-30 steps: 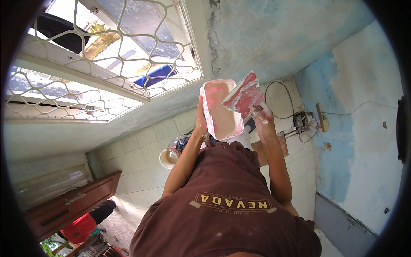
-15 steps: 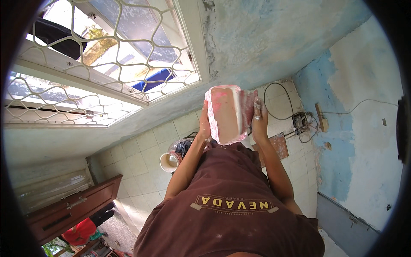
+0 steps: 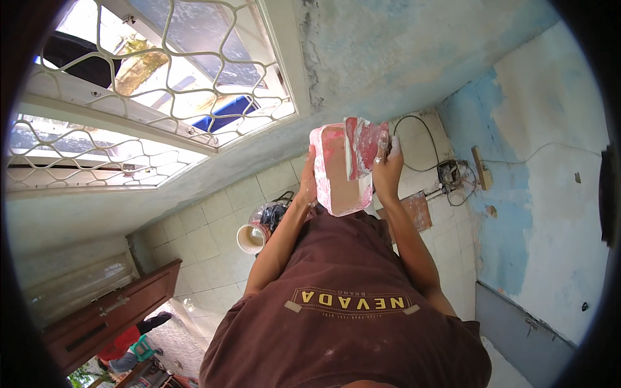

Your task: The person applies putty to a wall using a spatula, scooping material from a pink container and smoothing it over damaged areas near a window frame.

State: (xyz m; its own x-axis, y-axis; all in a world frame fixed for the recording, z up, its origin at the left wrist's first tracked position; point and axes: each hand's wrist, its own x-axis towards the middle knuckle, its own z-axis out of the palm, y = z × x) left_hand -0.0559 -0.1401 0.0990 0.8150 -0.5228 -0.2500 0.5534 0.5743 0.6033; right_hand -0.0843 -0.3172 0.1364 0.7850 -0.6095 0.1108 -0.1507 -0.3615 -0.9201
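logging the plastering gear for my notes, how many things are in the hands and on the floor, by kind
pink-smeared flat board, in the left hand: 1
pink-smeared trowel, in the right hand: 1
white bucket on the tiled floor: 1
brown board on the floor: 1
total: 4

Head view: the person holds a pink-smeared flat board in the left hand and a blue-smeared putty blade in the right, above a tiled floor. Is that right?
Not quite. In the head view the putty blade in the right hand is smeared pink and red, not blue. The left hand does hold the pink-smeared flat board, above the tiled floor.
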